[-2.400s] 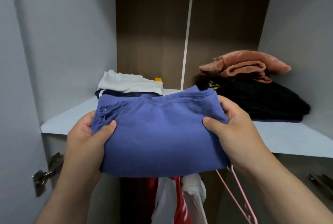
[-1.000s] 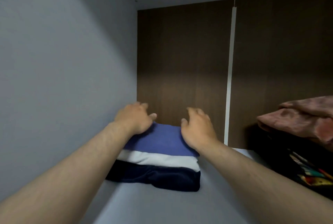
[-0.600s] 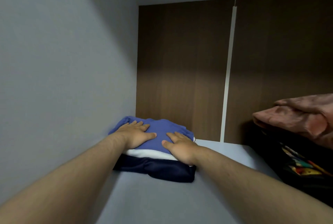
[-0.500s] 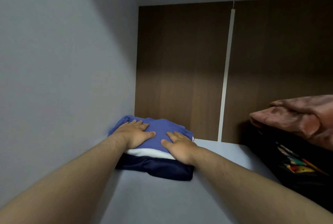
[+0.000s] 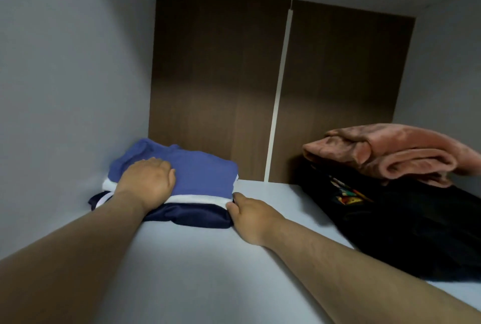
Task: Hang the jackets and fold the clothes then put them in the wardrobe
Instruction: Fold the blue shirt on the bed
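Note:
A folded blue garment [image 5: 203, 172] lies on top of a stack in the back left corner of the wardrobe shelf [image 5: 208, 271]. Under it are a folded white garment [image 5: 197, 199] and a navy garment [image 5: 187, 215]. My left hand [image 5: 147, 183] rests flat on the blue garment's front left part, pressing down. At the stack's front right corner my right hand [image 5: 250, 215] touches the side of the white and navy layers. Its fingertips are hidden against the cloth.
A pink fleece blanket [image 5: 390, 154] lies on a pile of black clothes [image 5: 416, 232] along the shelf's right side. The grey left wall [image 5: 65, 89] and the brown back panel [image 5: 221, 76] close in the stack.
The blue garment went from my hands onto the stack. My right hand has since slid off its top to the front right corner. My left hand stays on top.

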A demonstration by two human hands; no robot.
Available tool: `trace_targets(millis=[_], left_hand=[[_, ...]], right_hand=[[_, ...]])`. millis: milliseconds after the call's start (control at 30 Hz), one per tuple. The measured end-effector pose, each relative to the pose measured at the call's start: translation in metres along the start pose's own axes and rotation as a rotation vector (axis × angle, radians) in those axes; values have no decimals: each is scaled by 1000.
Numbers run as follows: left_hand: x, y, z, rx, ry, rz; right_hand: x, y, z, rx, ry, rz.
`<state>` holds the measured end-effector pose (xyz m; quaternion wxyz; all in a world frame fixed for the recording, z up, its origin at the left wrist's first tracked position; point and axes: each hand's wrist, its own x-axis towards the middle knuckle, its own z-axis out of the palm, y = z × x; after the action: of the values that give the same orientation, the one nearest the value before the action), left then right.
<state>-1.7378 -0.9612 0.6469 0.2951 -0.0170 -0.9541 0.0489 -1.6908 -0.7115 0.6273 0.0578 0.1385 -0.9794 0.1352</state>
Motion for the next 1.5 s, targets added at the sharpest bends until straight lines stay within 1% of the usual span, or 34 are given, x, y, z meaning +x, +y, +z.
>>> trace_targets(millis=[100, 200, 267, 300, 367, 433, 533, 600, 700, 767, 833, 900, 1000, 1167, 1267, 1367, 1500], left_hand=[[-20, 8, -7, 162, 52, 7], [-47, 17, -23, 353, -27, -28], [-66, 24, -36, 406, -82, 3], [-76, 29, -44, 391, -94, 23], [-98, 43, -65, 268, -111, 59], [-119, 64, -87, 45, -133, 109], [-154, 102, -124, -301, -144, 212], [-182, 134, -149, -416, -133, 276], [-224, 184, -178, -392, -85, 375], [-250, 214, -193, -412, -44, 396], [-278, 237, -204, -530, -59, 371], [-307, 258, -211, -652, -83, 354], [-349, 279, -217, -757, -113, 345], [-418, 293, -215, -733, -153, 327], [-456, 307, -217, -747, -188, 394], [-480, 328, -222, -749, -192, 480], [-510, 360, -227, -888, -240, 554]], right_hand=[[-29, 4, -5, -88, 3, 68], [-65, 8, -10, -108, 35, 110], [-92, 10, -16, -87, 96, 140], [-108, 11, -21, -90, 131, 147], [-140, 13, -31, -130, 197, 135], [-174, 21, -44, -157, 251, 119], [-232, 38, -67, -87, 305, 104], [-276, 54, -80, -163, 380, 73], [-346, 78, -92, -413, 433, 16], [-390, 92, -93, -455, 436, 29], [-432, 103, -88, -401, 461, 56], [-470, 112, -82, -268, 493, 99], [-524, 119, -70, -153, 497, 189], [-609, 120, -48, -144, 455, 315], [-654, 118, -36, -108, 431, 398], [-696, 111, -26, 1, 459, 500], [-753, 99, -7, 4, 467, 658]])
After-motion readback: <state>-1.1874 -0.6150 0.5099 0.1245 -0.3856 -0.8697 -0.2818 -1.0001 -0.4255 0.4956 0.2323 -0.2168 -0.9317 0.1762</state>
